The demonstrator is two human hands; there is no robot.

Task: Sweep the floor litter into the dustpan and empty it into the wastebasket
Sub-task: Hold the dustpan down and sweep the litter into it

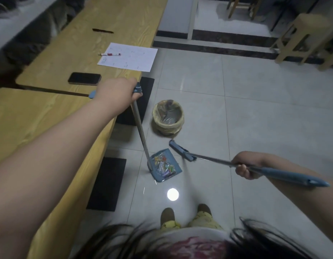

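Note:
A blue dustpan (176,170) rests on the tiled floor with several colourful wrappers (164,166) lying in it. My left hand (116,95) grips the top of its long grey handle (141,131). My right hand (245,166) holds the blue broom handle (285,176). The broom head (181,150) sits just right of the dustpan's far edge. A round wastebasket (167,117) lined with a yellowish bag stands on the floor just beyond the dustpan.
A long wooden table (50,116) runs along the left, carrying a phone (84,78), a sheet of paper (128,57) and pens. Dark mats (107,184) lie under its edge. Wooden stools (304,38) stand at the far right. My feet (186,214) are near the dustpan.

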